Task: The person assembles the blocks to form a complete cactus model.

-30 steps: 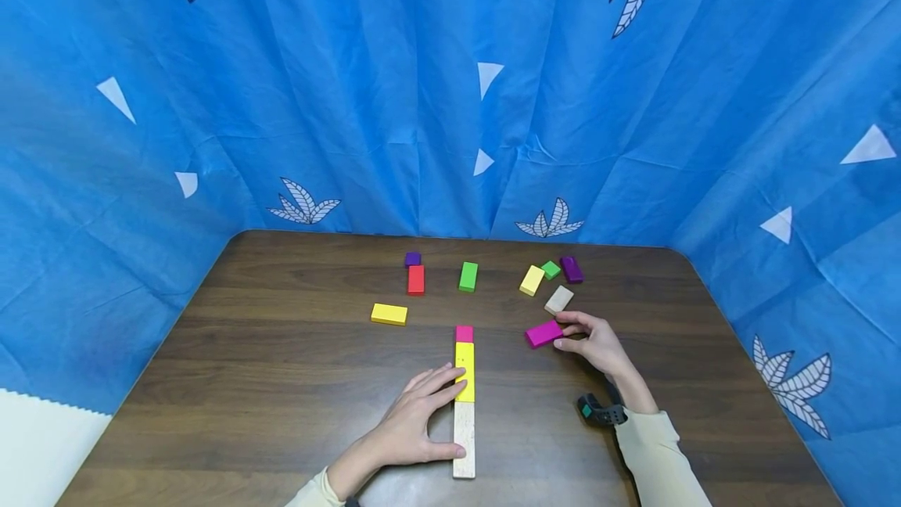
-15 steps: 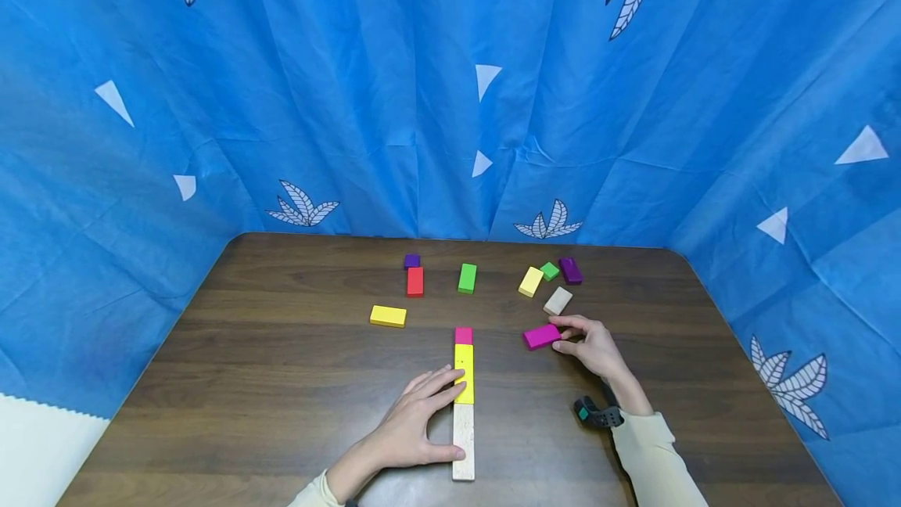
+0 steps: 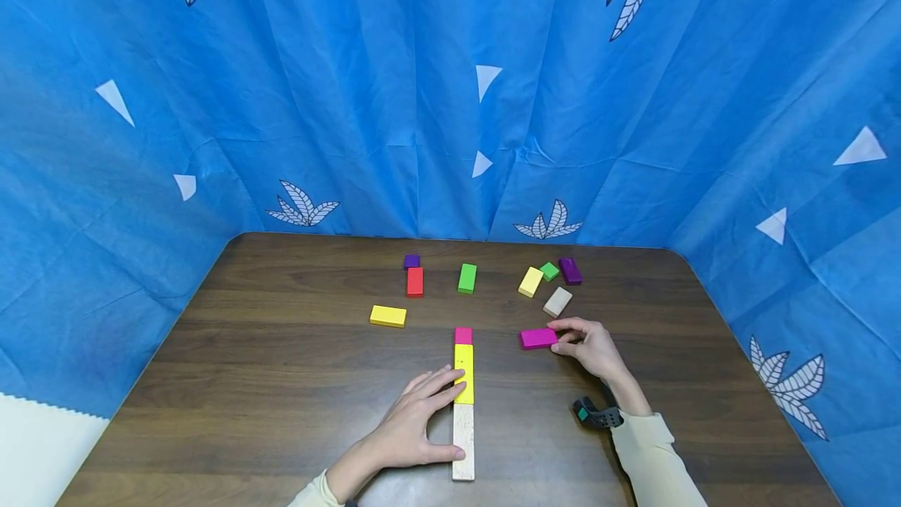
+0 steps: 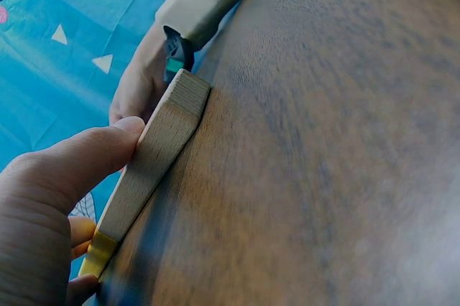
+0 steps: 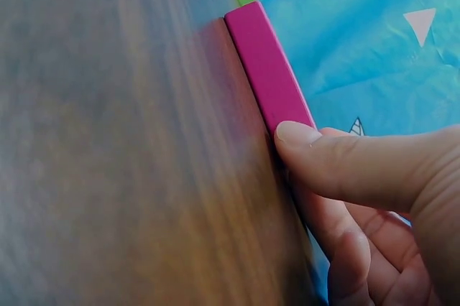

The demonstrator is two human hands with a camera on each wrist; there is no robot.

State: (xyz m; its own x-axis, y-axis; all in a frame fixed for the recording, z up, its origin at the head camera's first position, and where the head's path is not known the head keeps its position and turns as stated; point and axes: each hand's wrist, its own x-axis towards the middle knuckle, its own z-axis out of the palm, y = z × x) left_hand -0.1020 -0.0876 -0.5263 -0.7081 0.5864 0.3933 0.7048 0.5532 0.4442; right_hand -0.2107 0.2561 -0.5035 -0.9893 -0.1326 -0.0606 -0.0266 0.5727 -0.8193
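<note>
A magenta block (image 3: 537,338) lies flat on the table, right of the row, and my right hand (image 3: 590,346) pinches its near-right end between thumb and fingers. That grip shows closely in the right wrist view, the thumb (image 5: 345,159) on the block's edge. Mid-table runs a straight row: a pink block (image 3: 463,336), a longer yellow block (image 3: 464,358) and a pale wooden block (image 3: 464,433), end to end. Spread along its left side, my left hand (image 3: 411,427) touches the yellow block with its fingertips and the pale wooden one with its thumb (image 4: 108,144).
Toward the back lie a red block (image 3: 415,282), a purple-blue block (image 3: 411,260), a green block (image 3: 467,278), a yellow block (image 3: 389,316), a pale yellow block (image 3: 531,282), a small green block (image 3: 550,271), a dark purple block (image 3: 571,271) and a whitish block (image 3: 558,301). Blue curtains (image 3: 450,84) surround the table.
The magenta block has shifted slightly left and turned so its length lies more sideways, with my right hand still pinching it. My left hand and the row have stayed put.
</note>
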